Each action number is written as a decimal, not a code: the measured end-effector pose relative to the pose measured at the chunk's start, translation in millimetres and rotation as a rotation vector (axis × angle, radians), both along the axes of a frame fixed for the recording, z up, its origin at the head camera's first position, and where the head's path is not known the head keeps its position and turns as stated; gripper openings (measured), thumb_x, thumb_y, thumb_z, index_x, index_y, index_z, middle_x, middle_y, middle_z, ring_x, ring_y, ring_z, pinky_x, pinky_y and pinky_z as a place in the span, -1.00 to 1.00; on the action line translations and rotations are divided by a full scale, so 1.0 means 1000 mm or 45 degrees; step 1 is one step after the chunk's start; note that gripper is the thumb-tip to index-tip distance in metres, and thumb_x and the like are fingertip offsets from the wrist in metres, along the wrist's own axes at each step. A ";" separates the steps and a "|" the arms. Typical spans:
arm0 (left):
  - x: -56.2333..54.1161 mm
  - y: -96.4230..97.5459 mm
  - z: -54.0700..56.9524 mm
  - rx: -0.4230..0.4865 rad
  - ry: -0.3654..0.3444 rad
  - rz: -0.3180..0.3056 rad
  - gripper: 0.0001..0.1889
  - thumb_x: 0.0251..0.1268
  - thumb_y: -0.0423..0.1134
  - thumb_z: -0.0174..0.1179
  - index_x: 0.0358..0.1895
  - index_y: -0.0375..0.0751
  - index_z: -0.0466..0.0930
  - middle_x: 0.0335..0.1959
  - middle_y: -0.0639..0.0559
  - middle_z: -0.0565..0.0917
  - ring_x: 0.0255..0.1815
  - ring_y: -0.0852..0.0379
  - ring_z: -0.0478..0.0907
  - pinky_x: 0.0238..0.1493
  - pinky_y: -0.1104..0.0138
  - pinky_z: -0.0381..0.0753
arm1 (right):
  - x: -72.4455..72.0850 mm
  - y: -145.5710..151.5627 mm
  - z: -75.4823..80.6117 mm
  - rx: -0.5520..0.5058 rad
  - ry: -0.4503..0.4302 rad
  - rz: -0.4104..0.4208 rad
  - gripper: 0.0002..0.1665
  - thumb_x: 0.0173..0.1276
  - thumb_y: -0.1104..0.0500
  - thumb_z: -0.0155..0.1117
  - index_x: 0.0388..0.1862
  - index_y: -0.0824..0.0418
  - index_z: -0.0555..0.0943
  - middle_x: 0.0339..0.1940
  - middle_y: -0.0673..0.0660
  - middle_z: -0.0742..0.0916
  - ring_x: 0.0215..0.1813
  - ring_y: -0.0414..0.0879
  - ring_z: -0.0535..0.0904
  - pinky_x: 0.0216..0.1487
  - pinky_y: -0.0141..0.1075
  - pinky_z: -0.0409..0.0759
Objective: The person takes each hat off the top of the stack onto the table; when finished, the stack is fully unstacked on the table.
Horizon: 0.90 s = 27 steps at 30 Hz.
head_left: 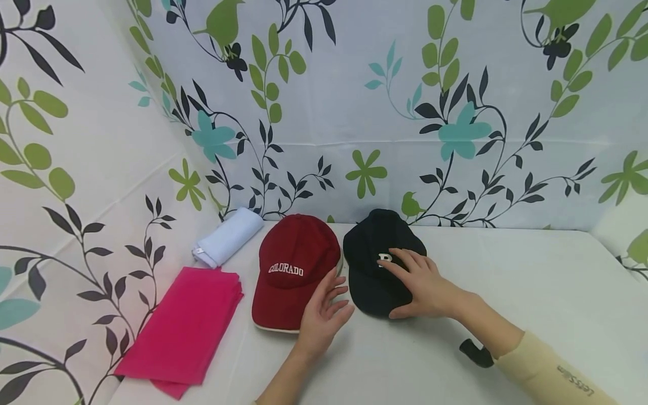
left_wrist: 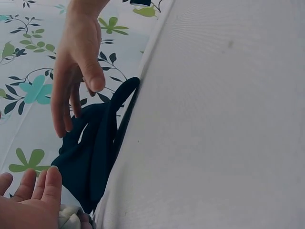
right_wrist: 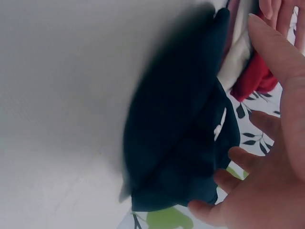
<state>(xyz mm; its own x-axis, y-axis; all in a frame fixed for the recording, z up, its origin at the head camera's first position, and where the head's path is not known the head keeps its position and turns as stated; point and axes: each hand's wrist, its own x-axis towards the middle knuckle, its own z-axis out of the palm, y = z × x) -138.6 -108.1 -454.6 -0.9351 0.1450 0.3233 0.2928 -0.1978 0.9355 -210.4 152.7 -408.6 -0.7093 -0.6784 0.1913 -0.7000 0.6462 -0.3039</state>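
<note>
A dark baseball cap (head_left: 369, 284) with a white letter on its front lies on the white table, brim toward me. Over its right side hovers my right hand (head_left: 430, 284), fingers spread and thumb near the brim. In the right wrist view, that hand (right_wrist: 267, 186) shows space between its fingers and the cap (right_wrist: 176, 124). Left of the dark cap lies a red baseball cap (head_left: 298, 247) lettered COLORADO. My left hand (head_left: 324, 315) is at its right edge, overlapping the brim in the head view, with fingers loosely extended. It appears low in the left wrist view, holding nothing.
A folded bright pink cloth (head_left: 182, 332) lies on the left of the white table (head_left: 506, 270). Behind it is a rolled light blue cloth (head_left: 230, 236). A patterned leaf-and-bird curtain (head_left: 324, 112) hangs along the back and left. A small black object (head_left: 476, 353) is beside my right sleeve.
</note>
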 end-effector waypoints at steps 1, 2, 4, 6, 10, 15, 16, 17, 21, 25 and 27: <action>0.000 0.000 0.000 0.001 0.003 0.000 -0.21 0.30 -0.48 0.25 0.56 -0.28 0.11 0.37 -0.51 0.28 0.37 -0.48 0.25 0.25 0.28 0.51 | 0.001 0.000 -0.001 0.014 -0.005 -0.003 0.18 0.01 -0.24 0.64 0.54 0.10 0.30 0.54 0.32 0.22 0.49 0.36 0.07 0.28 0.50 0.09; 0.000 0.000 -0.001 0.001 0.006 0.001 -0.22 0.31 -0.48 0.24 0.56 -0.28 0.11 0.36 -0.51 0.28 0.37 -0.49 0.25 0.24 0.29 0.51 | 0.001 -0.001 -0.003 0.029 -0.002 -0.006 0.19 0.01 -0.24 0.63 0.55 0.09 0.30 0.54 0.32 0.23 0.50 0.36 0.07 0.28 0.50 0.10; 0.000 -0.001 -0.002 0.004 0.011 0.000 -0.22 0.31 -0.49 0.24 0.56 -0.28 0.11 0.37 -0.52 0.28 0.37 -0.50 0.24 0.24 0.28 0.51 | 0.002 -0.001 -0.005 0.041 -0.015 -0.010 0.19 0.01 -0.23 0.64 0.55 0.09 0.29 0.55 0.31 0.22 0.51 0.37 0.05 0.28 0.50 0.12; 0.000 -0.001 -0.002 0.002 0.018 0.002 -0.23 0.31 -0.49 0.23 0.56 -0.28 0.12 0.36 -0.52 0.28 0.36 -0.50 0.25 0.24 0.28 0.52 | 0.000 -0.001 -0.008 0.035 -0.030 -0.008 0.18 0.02 -0.22 0.64 0.55 0.10 0.30 0.56 0.31 0.22 0.51 0.36 0.05 0.28 0.49 0.13; 0.000 -0.001 -0.002 -0.002 0.019 0.003 -0.26 0.33 -0.49 0.22 0.55 -0.29 0.14 0.37 -0.51 0.29 0.36 -0.48 0.26 0.25 0.29 0.51 | -0.006 0.001 -0.014 0.007 -0.043 0.010 0.14 0.05 -0.22 0.62 0.53 0.13 0.33 0.53 0.31 0.25 0.51 0.34 0.07 0.27 0.45 0.21; 0.000 -0.002 -0.002 -0.012 0.017 0.010 -0.30 0.35 -0.46 0.22 0.53 -0.30 0.17 0.37 -0.49 0.29 0.36 -0.44 0.29 0.25 0.29 0.51 | -0.014 0.004 -0.018 -0.023 -0.055 0.040 0.10 0.05 -0.25 0.61 0.49 0.16 0.39 0.48 0.31 0.31 0.50 0.36 0.10 0.28 0.42 0.24; 0.000 -0.002 -0.001 -0.017 0.017 0.011 -0.30 0.35 -0.45 0.22 0.53 -0.30 0.17 0.37 -0.49 0.29 0.36 -0.45 0.28 0.24 0.29 0.51 | -0.016 0.005 -0.018 -0.032 -0.059 0.048 0.10 0.05 -0.24 0.61 0.48 0.17 0.39 0.48 0.32 0.32 0.50 0.36 0.10 0.28 0.42 0.24; 0.000 -0.002 -0.001 -0.022 0.017 0.011 -0.30 0.35 -0.45 0.22 0.53 -0.29 0.17 0.37 -0.48 0.29 0.37 -0.45 0.29 0.24 0.28 0.51 | -0.017 0.005 -0.019 -0.040 -0.061 0.055 0.09 0.05 -0.24 0.61 0.48 0.17 0.39 0.48 0.32 0.32 0.50 0.36 0.10 0.29 0.42 0.23; 0.002 -0.004 0.002 -0.043 0.011 0.012 -0.30 0.34 -0.47 0.22 0.52 -0.28 0.18 0.37 -0.43 0.32 0.37 -0.42 0.30 0.22 0.27 0.53 | -0.022 0.006 -0.020 -0.055 -0.079 0.080 0.08 0.05 -0.19 0.63 0.48 0.19 0.40 0.48 0.33 0.32 0.51 0.37 0.08 0.32 0.41 0.21; 0.004 -0.010 0.007 -0.058 -0.001 0.032 -0.30 0.33 -0.48 0.22 0.51 -0.31 0.17 0.37 -0.36 0.34 0.36 -0.34 0.36 0.21 0.25 0.55 | -0.027 0.005 -0.020 -0.060 -0.084 0.098 0.08 0.05 -0.18 0.63 0.48 0.19 0.39 0.48 0.33 0.33 0.51 0.35 0.09 0.33 0.40 0.20; 0.004 -0.014 0.008 -0.063 -0.004 0.039 -0.29 0.33 -0.47 0.22 0.51 -0.33 0.15 0.37 -0.37 0.33 0.34 -0.32 0.39 0.20 0.25 0.55 | -0.029 0.004 -0.019 -0.063 -0.079 0.106 0.07 0.05 -0.17 0.63 0.47 0.19 0.40 0.48 0.33 0.33 0.51 0.35 0.10 0.34 0.39 0.20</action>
<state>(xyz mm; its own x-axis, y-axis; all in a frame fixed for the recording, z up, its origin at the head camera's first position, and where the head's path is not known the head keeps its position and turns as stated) -134.3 -122.0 -446.2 -0.9404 0.1321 0.3133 0.2948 -0.1424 0.9449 -239.7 156.9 -428.0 -0.6622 -0.7264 0.1838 -0.7297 0.5695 -0.3784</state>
